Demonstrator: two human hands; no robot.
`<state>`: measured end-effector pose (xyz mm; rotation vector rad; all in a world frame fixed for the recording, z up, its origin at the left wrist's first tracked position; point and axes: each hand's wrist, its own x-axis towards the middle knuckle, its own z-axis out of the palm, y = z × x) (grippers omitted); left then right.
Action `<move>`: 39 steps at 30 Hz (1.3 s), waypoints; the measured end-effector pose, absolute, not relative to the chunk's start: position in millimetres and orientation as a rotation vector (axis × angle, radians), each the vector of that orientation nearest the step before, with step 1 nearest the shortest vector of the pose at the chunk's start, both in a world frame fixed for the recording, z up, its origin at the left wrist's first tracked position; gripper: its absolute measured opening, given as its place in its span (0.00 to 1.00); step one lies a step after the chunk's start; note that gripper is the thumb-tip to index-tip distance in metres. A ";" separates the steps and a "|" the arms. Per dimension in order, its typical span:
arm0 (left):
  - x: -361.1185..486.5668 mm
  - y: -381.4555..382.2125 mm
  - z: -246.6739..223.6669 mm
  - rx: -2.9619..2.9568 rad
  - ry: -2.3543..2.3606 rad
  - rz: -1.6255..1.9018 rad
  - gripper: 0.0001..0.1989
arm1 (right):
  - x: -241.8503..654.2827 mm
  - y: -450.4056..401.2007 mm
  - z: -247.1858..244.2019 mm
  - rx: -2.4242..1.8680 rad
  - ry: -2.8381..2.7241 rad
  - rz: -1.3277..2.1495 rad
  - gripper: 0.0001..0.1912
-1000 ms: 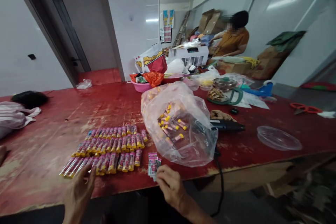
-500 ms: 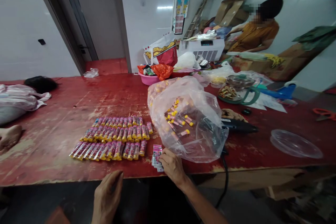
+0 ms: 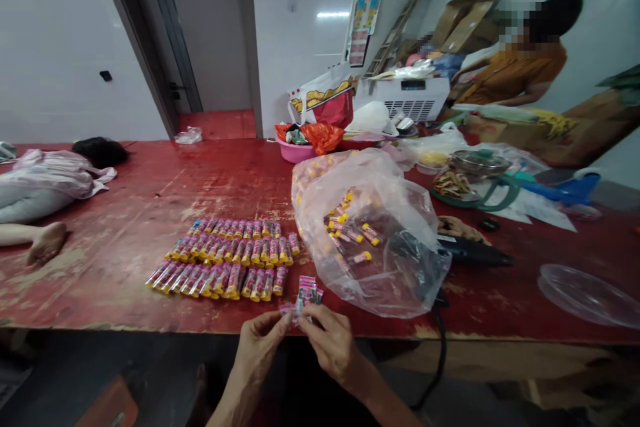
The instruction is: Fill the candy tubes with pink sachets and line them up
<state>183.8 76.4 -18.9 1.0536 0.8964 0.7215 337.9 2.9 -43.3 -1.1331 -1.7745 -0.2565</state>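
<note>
At the table's front edge my left hand [image 3: 261, 341] pinches a small pink printed label [image 3: 287, 309] between thumb and forefinger. My right hand [image 3: 334, 345] meets it from the other side, its fingertips closed on the same label. Just behind the fingers lies a small stack of similar labels [image 3: 307, 288]. To the left, small tubes [image 3: 220, 250] with pink wraps and yellow caps lie in rows. A clear plastic bag [image 3: 385, 287] to the right gapes open, with loose yellow-capped tubes [image 3: 361, 257] inside.
A black tool [image 3: 475, 252] with a cable lies right of the bag, near a clear plastic lid [image 3: 580, 293]. Behind are a pink basin [image 3: 295, 152] and a glass-lidded pot [image 3: 475, 167]. A person [image 3: 45, 180] lies at the left; another [image 3: 530, 77] is at the back right.
My left hand has come up and right to meet my right hand. A label has been drawn from the stack and is now between both hands. The view has turned slightly left.
</note>
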 end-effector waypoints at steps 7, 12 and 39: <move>187.0 75.9 -14.5 0.872 0.930 0.791 0.19 | 379.9 7.5 -38.9 -1.451 -1.701 -0.477 0.16; 188.7 73.3 -12.8 0.795 0.937 0.807 0.22 | 470.2 25.8 -57.6 -1.817 -1.518 -0.543 0.19; 168.9 61.2 -3.2 0.337 0.872 0.976 0.24 | 317.6 -14.1 -24.3 -1.199 -1.777 -0.180 0.23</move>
